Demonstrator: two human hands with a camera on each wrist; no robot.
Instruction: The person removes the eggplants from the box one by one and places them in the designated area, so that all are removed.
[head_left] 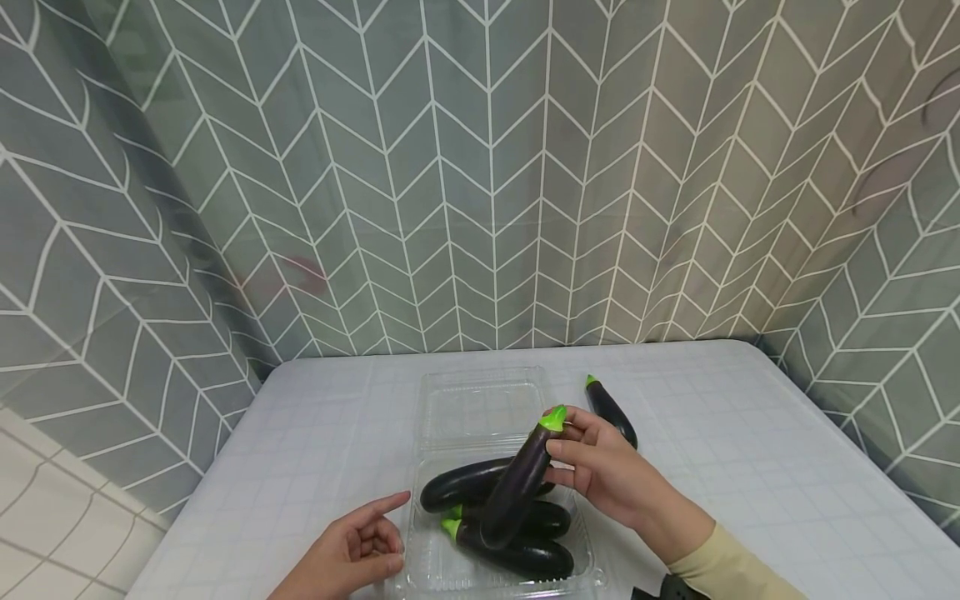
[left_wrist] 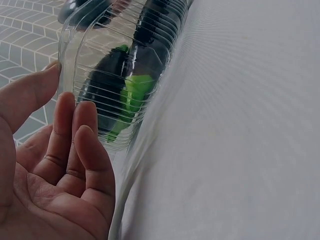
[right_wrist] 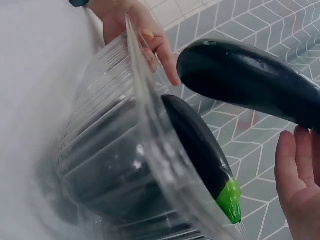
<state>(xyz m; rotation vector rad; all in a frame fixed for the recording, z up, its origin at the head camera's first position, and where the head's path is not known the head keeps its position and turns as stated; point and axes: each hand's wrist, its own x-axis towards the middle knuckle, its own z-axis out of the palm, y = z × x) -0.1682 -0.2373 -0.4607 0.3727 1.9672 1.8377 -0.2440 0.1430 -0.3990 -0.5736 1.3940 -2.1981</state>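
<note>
A dark purple eggplant (head_left: 517,483) with a green cap is pinched near its stem by my right hand (head_left: 600,467), tilted above a clear plastic clamshell box (head_left: 423,571). Inside the box lie other eggplants, among them one at the front (head_left: 517,557) and one toward the back (head_left: 461,483). Beside the box's left wall is my left hand (head_left: 352,542), index finger extended, the others loosely bent. In the left wrist view, the thumb and fingertips of the left hand (left_wrist: 65,170) are at the box's rim; whether they press on it is unclear.
The box's clear lid (head_left: 480,408) lies folded back behind it. Another eggplant (head_left: 611,412) rests on the white-covered table (head_left: 720,433), behind my right hand. A patterned curtain (head_left: 487,183) rises along the table's far edge and sides.
</note>
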